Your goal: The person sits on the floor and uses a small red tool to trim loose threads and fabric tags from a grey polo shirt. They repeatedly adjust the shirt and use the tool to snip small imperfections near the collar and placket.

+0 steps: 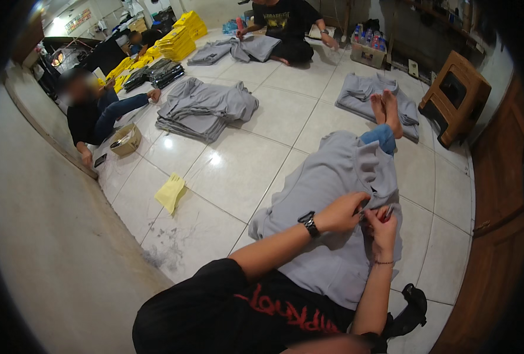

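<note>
A grey polo shirt [319, 177] is spread over my lap and outstretched legs, with its collar [385, 179] towards my bare feet [388, 110]. My left hand [343, 211], a dark watch on its wrist, pinches the cloth just below the collar. Close beside it, my right hand [382, 230] holds a small tool [388, 214] with a metal tip and a red part, perhaps thread snips; the fingers cover most of it. The fingertips of both hands almost meet at the shirt's front. A fold hides the exact spot between them.
Stacked grey shirts lie on the tiles ahead [204, 110] and beyond my feet [354, 97]. A brown plastic stool [458, 97] rests tipped at right. Yellow paper [170, 193] and a basket [127, 139] are leftward. Co-workers sit at left [85, 110] and ahead [284, 26]. Black cloth [408, 312] lies beside me.
</note>
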A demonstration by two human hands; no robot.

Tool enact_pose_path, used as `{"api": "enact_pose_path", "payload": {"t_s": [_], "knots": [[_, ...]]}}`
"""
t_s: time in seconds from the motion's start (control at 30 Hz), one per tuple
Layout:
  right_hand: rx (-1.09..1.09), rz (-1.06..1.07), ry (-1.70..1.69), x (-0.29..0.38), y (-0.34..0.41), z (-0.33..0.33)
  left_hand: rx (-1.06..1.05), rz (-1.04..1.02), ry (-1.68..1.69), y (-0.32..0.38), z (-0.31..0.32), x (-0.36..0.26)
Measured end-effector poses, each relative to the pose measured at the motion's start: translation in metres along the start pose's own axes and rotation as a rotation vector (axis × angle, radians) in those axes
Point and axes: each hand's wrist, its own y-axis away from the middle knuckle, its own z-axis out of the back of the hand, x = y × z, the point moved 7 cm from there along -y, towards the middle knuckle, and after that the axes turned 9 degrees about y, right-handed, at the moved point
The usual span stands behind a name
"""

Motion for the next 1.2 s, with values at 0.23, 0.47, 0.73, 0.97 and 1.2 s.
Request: {"api": "enact_pose_path", "payload": {"t_s": [0.23, 0.47, 0.73, 0.97, 1.2], "knots": [[-0.155, 0.166, 0.169, 0.022, -0.019, 0.006, -0.053, -0.218, -0.13, -0.032, 0.014, -0.015], [-0.13, 0.148, 0.021, 0.02, -0.022, 0.007, -0.216, -0.15, -0.641, -0.028, -0.004, -0.011], [-0.163, 0.255, 0.063, 0.038, -0.026, -0.004, -0.381, -0.009, -0.008, -0.039, 0.01, -0.012], [-0.146, 0.14, -0.014, 0.051, -0.018, -0.014, -0.385, 0.024, 0.294, -0.049, 0.014, -0.008], [-0.16, 0.093, -0.124, 0.04, -0.01, -0.023, -0.314, 0.086, 0.311, -0.049, 0.014, 0.004]]}}
